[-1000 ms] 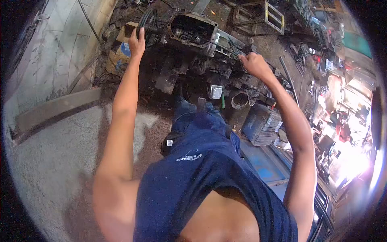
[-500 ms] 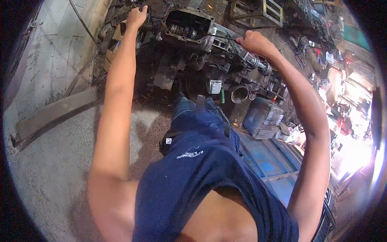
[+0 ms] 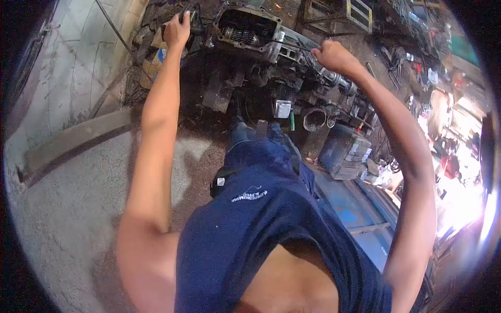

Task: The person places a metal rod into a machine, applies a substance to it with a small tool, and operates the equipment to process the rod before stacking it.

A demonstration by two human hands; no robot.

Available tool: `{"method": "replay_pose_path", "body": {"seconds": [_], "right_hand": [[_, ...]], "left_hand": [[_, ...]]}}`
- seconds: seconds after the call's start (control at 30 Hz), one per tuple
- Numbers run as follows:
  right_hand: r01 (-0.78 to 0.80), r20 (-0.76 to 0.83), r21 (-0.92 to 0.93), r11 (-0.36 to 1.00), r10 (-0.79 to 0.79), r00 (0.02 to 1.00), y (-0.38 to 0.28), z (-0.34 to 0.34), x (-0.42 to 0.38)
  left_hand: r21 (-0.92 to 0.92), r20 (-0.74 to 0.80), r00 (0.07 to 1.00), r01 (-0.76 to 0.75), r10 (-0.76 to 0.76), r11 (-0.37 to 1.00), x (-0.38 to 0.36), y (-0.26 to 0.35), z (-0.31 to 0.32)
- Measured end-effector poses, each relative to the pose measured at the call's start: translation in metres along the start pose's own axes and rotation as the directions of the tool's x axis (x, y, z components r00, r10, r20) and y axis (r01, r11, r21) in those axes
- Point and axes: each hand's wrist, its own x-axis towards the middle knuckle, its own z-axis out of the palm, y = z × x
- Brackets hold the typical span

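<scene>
An open metal housing [image 3: 228,46] with gears [image 3: 244,35] inside lies at the top centre. My right hand [image 3: 336,56] is closed round the end of a thin dark rod [image 3: 295,46] that reaches left to the housing's right side. At the housing's left, my left hand [image 3: 177,32] is at the end of my outstretched arm, near dark machine parts. Its thumb points up, and what its other fingers hold, if anything, is hidden. A metal shaft assembly [image 3: 334,79] lies just below my right hand.
Below the housing are a small silvery box [image 3: 282,108], a green object [image 3: 291,121] and a round metal ring [image 3: 314,120]. A stack of plates [image 3: 344,154] stands to the right. A metal frame [image 3: 359,15] is at the top, and a curved beam [image 3: 83,141] at the left.
The view has shifted slightly, so the housing and both arms appear a little further right. My right hand keeps its hold on the rod.
</scene>
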Motion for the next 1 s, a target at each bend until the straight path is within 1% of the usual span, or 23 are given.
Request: {"method": "replay_pose_path", "body": {"seconds": [0.03,0.1,0.13,0.17,0.2,0.23,0.3,0.33,0.37,0.4,0.43,0.47,0.5,0.53,0.6,0.67,0.73,0.8,0.83,0.87,0.9,0.93,1.0], "right_hand": [[0.048,-0.016,-0.055,0.997,-0.049,0.999,0.032,0.048,0.013],[-0.058,-0.109,0.137,0.989,0.073,0.991,0.003,0.072,-0.015],[-0.049,-0.099,0.139,0.989,0.063,0.993,0.002,0.076,-0.011],[-0.042,-0.081,0.121,0.992,0.052,0.995,0.002,0.080,-0.009],[-0.041,-0.070,0.105,0.994,0.048,0.996,0.001,0.084,-0.008],[-0.048,-0.071,0.114,0.992,0.056,0.996,-0.010,0.068,-0.016],[-0.213,-0.059,0.087,0.973,0.218,0.974,-0.027,0.023,-0.032],[-0.278,-0.034,0.048,0.960,0.279,0.960,-0.031,0.009,-0.032],[-0.277,0.020,0.030,0.960,0.277,0.961,-0.029,-0.002,-0.030],[-0.268,0.046,-0.003,0.963,0.268,0.962,-0.027,-0.007,-0.023],[-0.257,0.075,-0.037,0.966,0.259,0.963,-0.029,-0.012,-0.018],[-0.262,0.077,-0.039,0.964,0.264,0.961,-0.032,-0.017,-0.015],[-0.255,0.077,-0.064,0.965,0.260,0.963,-0.038,-0.022,-0.013],[-0.248,0.076,-0.087,0.965,0.254,0.964,-0.041,-0.025,-0.010],[-0.219,0.083,-0.090,0.971,0.227,0.970,-0.036,-0.025,-0.002],[-0.188,0.093,-0.093,0.978,0.196,0.976,-0.030,-0.025,0.003],[-0.097,0.089,-0.104,0.990,0.106,0.990,-0.027,-0.028,0.004],[-0.082,0.089,-0.112,0.990,0.092,0.992,-0.028,-0.027,-0.001],[-0.072,0.082,-0.120,0.990,0.082,0.993,-0.030,-0.028,-0.004],[-0.070,0.081,-0.122,0.990,0.081,0.993,-0.029,-0.025,-0.005],[-0.095,0.059,-0.108,0.990,0.102,0.993,-0.024,-0.018,-0.007],[-0.122,0.032,-0.088,0.989,0.125,0.992,-0.020,-0.009,-0.007],[-0.132,0.018,-0.029,0.991,0.132,0.991,-0.008,0.013,-0.005]], "left_hand": [[-0.023,0.024,0.999,0.043,-0.043,0.999,-0.010,0.005,-0.012],[-0.035,-0.164,0.985,-0.066,0.059,0.997,-0.041,0.026,-0.032],[-0.087,-0.087,0.996,0.002,-0.009,0.996,-0.048,0.025,-0.036],[-0.076,-0.079,0.997,0.006,-0.012,0.997,-0.053,0.020,-0.037],[-0.118,-0.118,0.993,-0.012,-0.002,0.993,-0.055,0.011,-0.029],[-0.163,-0.160,0.987,-0.038,0.012,0.986,-0.054,0.006,-0.024],[-0.209,-0.169,0.985,-0.078,0.042,0.975,-0.050,0.011,-0.027],[-0.277,-0.145,0.989,-0.049,0.008,0.960,-0.049,0.027,-0.041],[-0.342,-0.117,0.993,-0.019,-0.023,0.940,-0.049,0.036,-0.048],[-0.240,-0.128,0.991,-0.073,0.042,0.968,-0.031,0.025,-0.038],[-0.244,-0.123,0.991,-0.074,0.045,0.967,-0.018,0.033,-0.041],[-0.153,0.064,0.996,-0.046,0.056,0.987,-0.001,0.040,-0.047],[-0.057,0.246,0.968,-0.034,0.047,0.998,0.011,0.044,-0.048],[-0.059,0.247,0.968,-0.033,0.046,0.998,0.024,0.036,-0.035],[0.085,0.174,0.984,-0.041,0.026,0.996,0.048,0.015,-0.003],[0.048,0.159,0.987,-0.023,0.015,0.999,0.051,0.010,0.006],[0.017,0.144,0.990,-0.004,0.001,1.000,0.049,0.007,0.006],[0.060,0.068,0.996,-0.065,0.061,0.996,0.047,0.007,0.007],[0.061,0.065,0.996,-0.062,0.058,0.996,0.042,0.012,0.000],[0.018,0.104,0.994,-0.032,0.029,0.999,0.034,0.015,-0.009],[-0.027,0.145,0.989,0.004,0.000,1.000,0.020,0.020,-0.018],[-0.028,0.142,0.990,0.001,0.003,1.000,0.006,0.024,-0.024],[-0.096,-0.068,0.996,-0.062,0.056,0.993,-0.025,0.023,-0.032]]}}
